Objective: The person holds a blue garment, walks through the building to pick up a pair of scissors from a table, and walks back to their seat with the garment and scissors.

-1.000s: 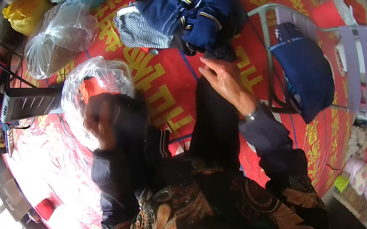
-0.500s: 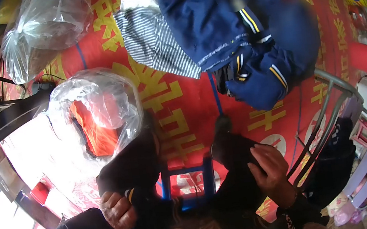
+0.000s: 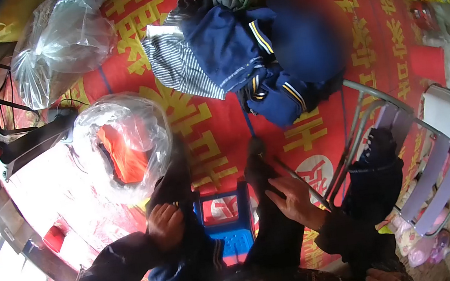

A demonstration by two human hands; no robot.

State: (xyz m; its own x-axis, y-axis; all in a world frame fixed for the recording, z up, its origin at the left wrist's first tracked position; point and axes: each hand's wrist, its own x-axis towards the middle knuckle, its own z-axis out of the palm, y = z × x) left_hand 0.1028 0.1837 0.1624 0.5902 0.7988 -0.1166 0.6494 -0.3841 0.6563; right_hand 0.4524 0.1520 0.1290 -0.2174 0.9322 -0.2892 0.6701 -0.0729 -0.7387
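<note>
My left hand (image 3: pixel 166 225) is closed in a fist over my lap, gripping a dark navy garment (image 3: pixel 177 277) with white and yellow striped trim. Part of that cloth merges with my dark trousers. Fingers apart and holding nothing visible, my right hand (image 3: pixel 295 200) is beside my other dark trouser leg (image 3: pixel 270 228). Between my legs stands a blue plastic stool (image 3: pixel 231 239). In front of me, a navy garment pile (image 3: pixel 223 41) with striped trim lies on the red cloth, partly over a grey-and-white striped garment (image 3: pixel 183 63).
An open clear plastic bag (image 3: pixel 149 108) holding orange cloth (image 3: pixel 126 156) stands ahead on the left. Behind it is a tied, filled plastic bag (image 3: pixel 68 47). On the right stands a metal-framed chair (image 3: pixel 432 181) with dark cloth (image 3: pixel 371 189) hanging on it. Red cloth with yellow characters (image 3: pixel 202 143) covers the floor.
The view has shifted, and the stool shows more fully. My left hand has moved up and right with the navy cloth. My right hand has swung left, its fingers still apart.
</note>
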